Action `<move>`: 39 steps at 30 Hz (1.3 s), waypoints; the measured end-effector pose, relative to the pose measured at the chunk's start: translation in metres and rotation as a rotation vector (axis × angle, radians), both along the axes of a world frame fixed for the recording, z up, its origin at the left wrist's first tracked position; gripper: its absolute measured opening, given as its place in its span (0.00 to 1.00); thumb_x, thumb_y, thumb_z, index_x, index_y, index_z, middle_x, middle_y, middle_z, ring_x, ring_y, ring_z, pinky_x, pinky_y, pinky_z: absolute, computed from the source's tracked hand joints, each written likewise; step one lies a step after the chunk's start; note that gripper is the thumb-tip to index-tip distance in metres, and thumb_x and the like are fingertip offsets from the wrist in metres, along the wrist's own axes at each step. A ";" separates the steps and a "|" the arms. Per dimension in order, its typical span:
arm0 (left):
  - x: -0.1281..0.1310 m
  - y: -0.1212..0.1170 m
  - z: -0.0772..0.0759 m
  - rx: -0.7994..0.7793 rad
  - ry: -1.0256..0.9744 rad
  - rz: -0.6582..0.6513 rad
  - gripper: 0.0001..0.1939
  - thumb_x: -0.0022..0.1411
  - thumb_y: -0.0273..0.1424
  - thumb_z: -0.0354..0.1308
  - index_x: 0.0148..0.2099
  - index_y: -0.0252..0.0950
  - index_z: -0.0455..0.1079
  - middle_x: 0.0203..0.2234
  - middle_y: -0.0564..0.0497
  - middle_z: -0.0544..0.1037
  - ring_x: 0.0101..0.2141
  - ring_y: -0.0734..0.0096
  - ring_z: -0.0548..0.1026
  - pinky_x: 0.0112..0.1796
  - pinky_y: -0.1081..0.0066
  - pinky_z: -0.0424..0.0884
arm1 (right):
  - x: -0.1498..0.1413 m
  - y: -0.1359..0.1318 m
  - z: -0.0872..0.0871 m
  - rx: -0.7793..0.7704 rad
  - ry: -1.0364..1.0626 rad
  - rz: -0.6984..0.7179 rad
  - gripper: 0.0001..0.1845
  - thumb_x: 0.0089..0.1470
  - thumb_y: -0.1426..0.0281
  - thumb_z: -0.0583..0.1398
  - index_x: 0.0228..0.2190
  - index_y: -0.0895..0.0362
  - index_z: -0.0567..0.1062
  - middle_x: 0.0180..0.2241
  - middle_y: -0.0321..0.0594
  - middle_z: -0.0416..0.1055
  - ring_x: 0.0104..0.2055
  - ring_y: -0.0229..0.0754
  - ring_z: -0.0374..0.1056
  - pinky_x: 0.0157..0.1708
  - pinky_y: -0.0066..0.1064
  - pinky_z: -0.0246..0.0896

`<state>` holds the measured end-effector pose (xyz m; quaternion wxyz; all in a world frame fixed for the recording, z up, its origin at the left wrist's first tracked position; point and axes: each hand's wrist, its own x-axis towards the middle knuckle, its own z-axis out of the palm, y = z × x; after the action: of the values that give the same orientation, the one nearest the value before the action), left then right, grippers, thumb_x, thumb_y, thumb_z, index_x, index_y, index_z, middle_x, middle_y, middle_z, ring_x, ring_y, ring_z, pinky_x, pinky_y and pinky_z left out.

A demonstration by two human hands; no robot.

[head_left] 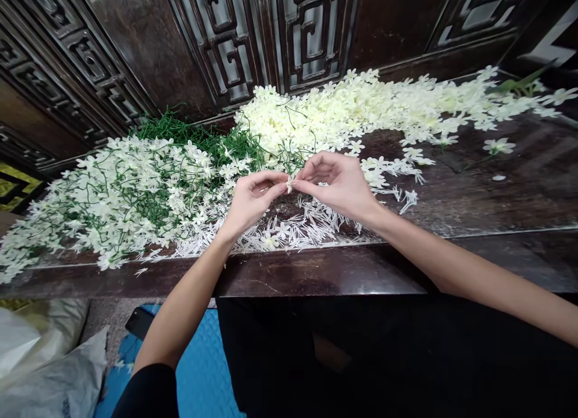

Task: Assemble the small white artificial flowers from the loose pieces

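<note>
My left hand (256,196) and my right hand (336,180) meet over the middle of the dark wooden bench, thumbs and fingertips pinched together. Between them is a small white artificial flower piece (289,184), gripped from both sides; its exact shape is partly covered by my fingers. Below my hands lie loose white flower stamens (311,225), scattered thickly. Behind them rises a heap of cream-white petals (316,114). Close beyond my left hand are green plastic stems (212,142). White flowers on green stems (149,189) are piled to the left.
A carved wooden lattice back (311,26) stands behind the bench (497,207). One stemmed flower (498,146) lies at the right. Below on the floor are a blue mat (203,364), a dark phone (139,323) and whitish sacks (67,370) at the left.
</note>
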<state>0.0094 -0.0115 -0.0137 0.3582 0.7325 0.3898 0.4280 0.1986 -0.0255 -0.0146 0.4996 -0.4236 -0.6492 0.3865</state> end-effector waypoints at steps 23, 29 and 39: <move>0.002 -0.002 0.002 -0.087 -0.152 -0.036 0.07 0.55 0.26 0.67 0.38 0.36 0.80 0.35 0.49 0.84 0.34 0.71 0.82 0.41 0.66 0.81 | -0.002 -0.002 -0.005 0.227 -0.003 -0.049 0.07 0.48 0.72 0.64 0.25 0.53 0.70 0.27 0.37 0.74 0.33 0.42 0.74 0.38 0.42 0.77; 0.000 0.001 -0.001 -0.052 -0.142 -0.086 0.06 0.55 0.27 0.67 0.38 0.37 0.80 0.34 0.50 0.83 0.34 0.73 0.80 0.39 0.69 0.80 | 0.000 0.000 -0.007 0.254 -0.010 -0.010 0.07 0.48 0.73 0.64 0.25 0.53 0.71 0.26 0.36 0.74 0.32 0.41 0.74 0.36 0.42 0.78; -0.001 0.001 0.004 -0.053 -0.093 -0.050 0.04 0.54 0.26 0.68 0.35 0.37 0.80 0.32 0.50 0.83 0.32 0.74 0.79 0.37 0.70 0.78 | 0.003 0.003 -0.004 0.125 0.025 0.035 0.07 0.47 0.70 0.68 0.30 0.56 0.76 0.31 0.40 0.76 0.33 0.43 0.74 0.39 0.45 0.76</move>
<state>0.0081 -0.0104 -0.0101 0.4058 0.7116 0.3654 0.4422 0.2016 -0.0228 -0.0186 0.5262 -0.3753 -0.6733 0.3590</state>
